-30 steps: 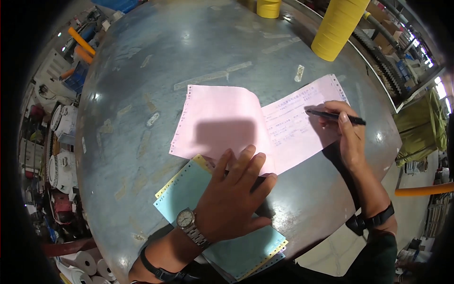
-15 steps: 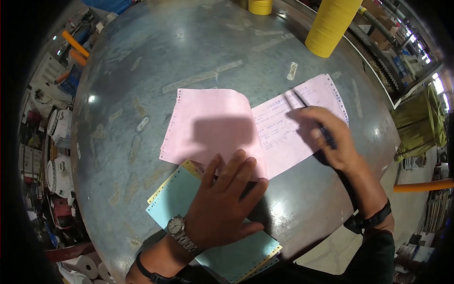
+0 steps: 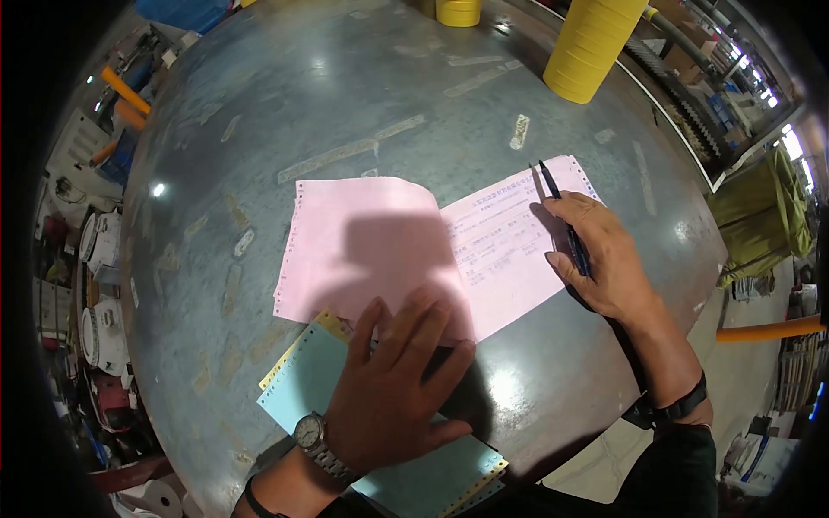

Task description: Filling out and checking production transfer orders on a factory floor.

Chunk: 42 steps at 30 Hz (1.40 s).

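A folded pink printed form (image 3: 509, 250) with punched edge strips lies spread on the metal table. Its left leaf is blank on top, and printed text shows on the right one. My left hand (image 3: 397, 380) rests flat, fingers apart, over the lower edge of the pink paper and the light blue sheet (image 3: 302, 371). That blue sheet lies nearer me with a yellow sheet (image 3: 326, 321) under it. In my right hand (image 3: 596, 250) is a black pen (image 3: 576, 242), held over the right pink leaf with its tip pointing away from me.
The worn grey table (image 3: 199, 285) carries several strips of old tape. At its far side stand a tall yellow roll (image 3: 591, 52) and a shorter yellow roll (image 3: 458, 12). An orange tube (image 3: 768, 329) and green cloth (image 3: 760, 216) are beyond the right edge.
The view has shifted slightly, so the papers and rolls sit further left. My right hand has drawn a little toward me on the form, the pen still in it. My left hand stays spread.
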{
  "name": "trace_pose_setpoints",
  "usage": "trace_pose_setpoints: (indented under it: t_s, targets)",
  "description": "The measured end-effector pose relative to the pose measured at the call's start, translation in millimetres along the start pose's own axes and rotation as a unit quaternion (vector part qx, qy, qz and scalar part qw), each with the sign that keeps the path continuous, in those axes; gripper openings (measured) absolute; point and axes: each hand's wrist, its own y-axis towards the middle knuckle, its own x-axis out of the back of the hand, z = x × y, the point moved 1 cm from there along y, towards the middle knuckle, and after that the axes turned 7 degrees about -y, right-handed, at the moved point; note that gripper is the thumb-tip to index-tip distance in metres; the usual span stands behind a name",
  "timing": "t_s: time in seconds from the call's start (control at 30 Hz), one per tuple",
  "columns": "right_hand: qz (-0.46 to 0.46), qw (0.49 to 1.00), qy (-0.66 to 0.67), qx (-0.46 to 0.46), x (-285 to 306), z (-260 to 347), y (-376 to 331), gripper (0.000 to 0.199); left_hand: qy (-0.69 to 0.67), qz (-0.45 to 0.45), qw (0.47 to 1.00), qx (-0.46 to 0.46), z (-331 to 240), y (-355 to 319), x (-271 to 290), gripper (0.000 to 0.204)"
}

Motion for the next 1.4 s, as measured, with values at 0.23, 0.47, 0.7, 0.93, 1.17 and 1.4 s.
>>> trace_pose_setpoints:
  t_s: [0.23, 0.47, 0.7, 0.93, 1.17, 1.4]
  targets:
    - [-0.005, 0.999, 0.033, 0.001, 0.6, -8.7, -2.2, 0.051, 0.016, 0.004, 1.000, 0.004, 0.7, 1.5, -1.1, 0.070]
    - [-0.008, 1.000, 0.028, 0.000, 11.9, -10.1, -3.9, 0.041, 0.032, 0.022, 0.999, 0.014, -0.8, 5.1, 2.0, 0.070]
    - [-0.028, 0.990, 0.125, -0.067, 18.2, -14.4, -8.3, 0.025, 0.046, -0.003, 0.999, 0.014, 0.7, 3.1, -0.7, 0.070]
    - [-0.017, 0.982, 0.162, -0.091, 19.9, -17.8, -10.6, 0.017, 0.049, -0.008, 0.999, 0.009, 2.3, 2.1, -2.5, 0.071]
    - [-0.035, 0.983, 0.162, -0.078, 21.4, -19.0, -10.8, 0.016, 0.021, -0.015, 1.000, 0.009, 1.7, 3.7, -3.8, 0.065]
    - [-0.042, 0.980, 0.164, -0.104, 6.6, -16.4, -7.4, 0.021, 0.011, 0.000, 1.000, 0.023, 5.5, -2.9, -0.2, 0.075]
